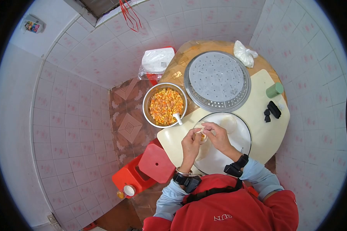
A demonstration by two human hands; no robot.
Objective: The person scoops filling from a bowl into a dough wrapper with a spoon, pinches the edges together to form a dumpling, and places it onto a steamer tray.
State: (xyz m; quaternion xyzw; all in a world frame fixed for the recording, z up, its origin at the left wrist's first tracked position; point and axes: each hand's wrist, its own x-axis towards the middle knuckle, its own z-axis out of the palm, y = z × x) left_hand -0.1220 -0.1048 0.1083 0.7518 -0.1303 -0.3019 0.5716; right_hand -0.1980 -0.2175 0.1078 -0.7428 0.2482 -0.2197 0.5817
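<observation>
My left hand point(190, 144) and my right hand point(218, 139) meet above a white round tray point(235, 150) with a dark rim. Between them is a small dumpling point(203, 136), its pale dough wrapper partly folded around orange filling. The fingers of both hands pinch its edge, and they hide part of it. A flat round dough wrapper point(228, 124) lies on the tray beyond my right hand. More pale dough shows under my hands. To the left, a steel bowl point(145, 111) holds diced orange and yellow filling point(165, 106), with a white spoon point(177, 118) resting in it.
A grey perforated steamer tray point(216, 77) lies at the back of the table. Near it are a white plastic bag point(245, 54), a green cylinder point(274, 90) and black objects point(273, 109). Red stools point(157, 161) stand left, and a wrapped white package point(157, 60) sits behind the bowl.
</observation>
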